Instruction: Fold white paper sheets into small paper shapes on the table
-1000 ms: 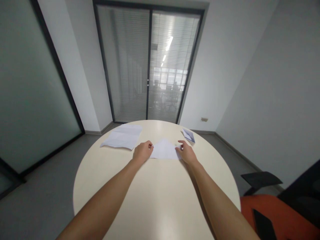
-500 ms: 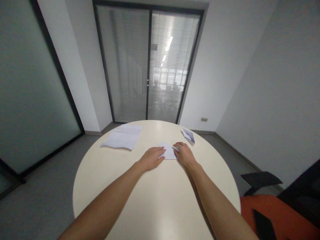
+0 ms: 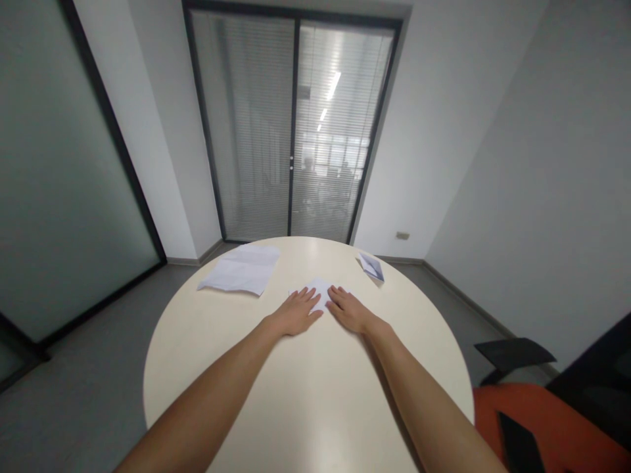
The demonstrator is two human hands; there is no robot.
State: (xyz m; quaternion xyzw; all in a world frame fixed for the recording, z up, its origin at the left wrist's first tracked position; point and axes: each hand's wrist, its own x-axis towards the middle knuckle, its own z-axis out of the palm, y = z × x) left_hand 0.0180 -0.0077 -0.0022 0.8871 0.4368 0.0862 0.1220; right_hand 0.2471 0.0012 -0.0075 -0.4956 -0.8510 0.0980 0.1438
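A piece of white paper [image 3: 319, 293] lies on the round table [image 3: 315, 381], partly covered by both hands. My left hand [image 3: 296, 311] rests on its left side, fingers spread and thumb out to the right. On the right side of the paper, my right hand [image 3: 348, 309] lies palm down with fingers stretched out. Neither hand grips anything. Creases or folds in this paper are mostly hidden under the hands.
A larger creased white sheet [image 3: 241, 269] lies at the table's back left. A small folded paper [image 3: 371, 268] sits near the back right edge. An orange chair [image 3: 532, 420] with black armrests stands to the right. Beyond the table is a glass door [image 3: 246, 131] with blinds.
My right hand has moved left over the paper and flattened, its fingers no longer curled at the right edge. My left hand has shifted slightly left, with its fingers spread wider.
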